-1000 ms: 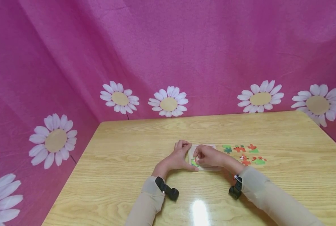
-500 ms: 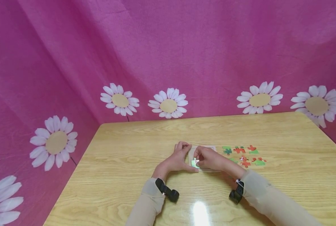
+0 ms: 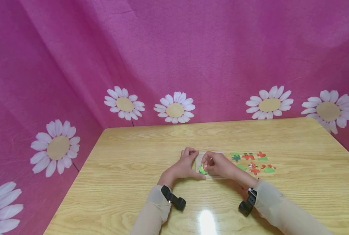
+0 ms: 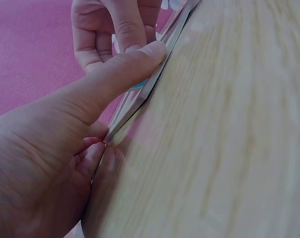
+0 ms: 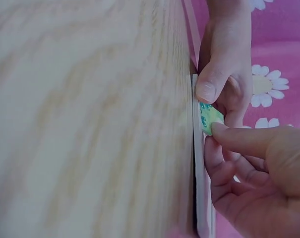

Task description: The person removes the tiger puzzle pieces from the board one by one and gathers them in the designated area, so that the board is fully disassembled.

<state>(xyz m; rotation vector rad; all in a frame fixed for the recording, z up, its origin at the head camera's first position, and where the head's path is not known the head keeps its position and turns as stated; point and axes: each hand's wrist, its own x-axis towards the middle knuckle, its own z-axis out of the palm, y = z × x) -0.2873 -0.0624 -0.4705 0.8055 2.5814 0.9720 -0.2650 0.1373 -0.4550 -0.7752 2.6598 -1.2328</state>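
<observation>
A shallow puzzle tray (image 3: 221, 152) lies on the wooden table. My left hand (image 3: 187, 165) grips its left end, the thumb along the near edge and the fingers at the far left corner. Over the tray's near left corner, my right hand (image 3: 220, 165) pinches a green jigsaw piece (image 3: 202, 170) between thumb and fingers. In the right wrist view that jigsaw piece (image 5: 211, 118) is tilted up from the tray, close to the left thumb. The left wrist view shows the left thumb against the tray's side (image 4: 136, 105); the piece is mostly hidden there.
Several loose jigsaw pieces lie in rows right of the tray, among them a green one (image 3: 235, 157), a red one (image 3: 248, 156) and a red and green one (image 3: 262, 156). Others are partly behind the right forearm. A pink flowered curtain (image 3: 174, 49) backs the table.
The piece in my right hand has changed its tilt: half a second ago it shone with glare, and now its green print shows. The right wrist has turned slightly; the left hand stays put.
</observation>
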